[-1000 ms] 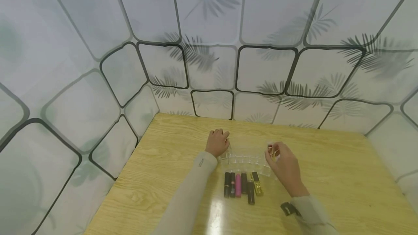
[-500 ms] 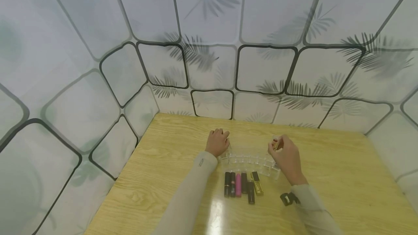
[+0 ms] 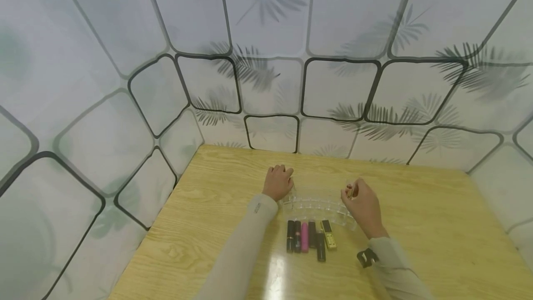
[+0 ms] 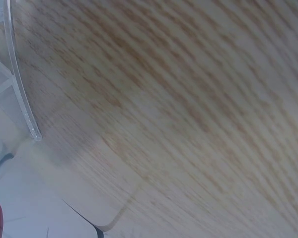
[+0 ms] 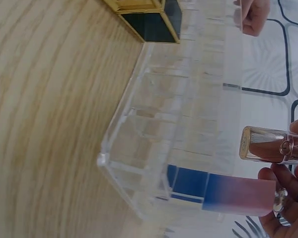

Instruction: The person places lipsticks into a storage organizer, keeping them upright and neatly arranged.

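Note:
A clear tiered lipstick organizer [image 3: 316,204] stands on the table between my hands. My left hand [image 3: 278,183] holds its left end, with some fingertips hidden behind it. Above the right end, my right hand [image 3: 364,208] pinches a lipstick [image 5: 265,145] with a clear and gold case and a reddish-brown inside. Below it in the right wrist view, a blue-to-pink tube [image 5: 233,192] overlaps the organizer's end compartment, its top right at my fingers.
In front of the organizer lie several black lipsticks [image 3: 290,236], a magenta one [image 3: 305,237] and a gold tube with a dark panel [image 3: 328,234]. Patterned fabric walls [image 3: 272,133] rise behind the wooden table [image 3: 437,230] and along its left side.
My right hand has shifted slightly right, uncovering the organizer's right end, then dipped a little. The lipstick in it has changed its tilt. My left hand has stayed in place.

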Tool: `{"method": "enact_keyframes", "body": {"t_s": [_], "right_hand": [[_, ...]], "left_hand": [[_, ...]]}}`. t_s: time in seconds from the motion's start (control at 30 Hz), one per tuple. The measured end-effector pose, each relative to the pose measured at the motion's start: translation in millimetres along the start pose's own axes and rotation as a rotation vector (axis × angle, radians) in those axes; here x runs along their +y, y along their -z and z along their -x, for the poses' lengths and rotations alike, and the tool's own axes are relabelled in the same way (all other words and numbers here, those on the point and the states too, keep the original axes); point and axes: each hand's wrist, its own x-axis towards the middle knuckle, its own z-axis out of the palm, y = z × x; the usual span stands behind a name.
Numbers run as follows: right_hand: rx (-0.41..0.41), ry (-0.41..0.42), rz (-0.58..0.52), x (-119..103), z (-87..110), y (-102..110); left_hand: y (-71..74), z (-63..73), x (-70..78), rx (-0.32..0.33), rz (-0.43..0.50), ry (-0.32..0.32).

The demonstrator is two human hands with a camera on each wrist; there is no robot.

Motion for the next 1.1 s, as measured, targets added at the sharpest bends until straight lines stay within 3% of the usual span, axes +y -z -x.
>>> {"method": "enact_keyframes", "body": {"t_s": [1.1], "right_hand": [[0.092, 0.115, 0.098, 21, 12.3, -24]], "left_hand": [[-0.7, 0.3, 0.4, 0.052, -0.013, -0.009]]}}
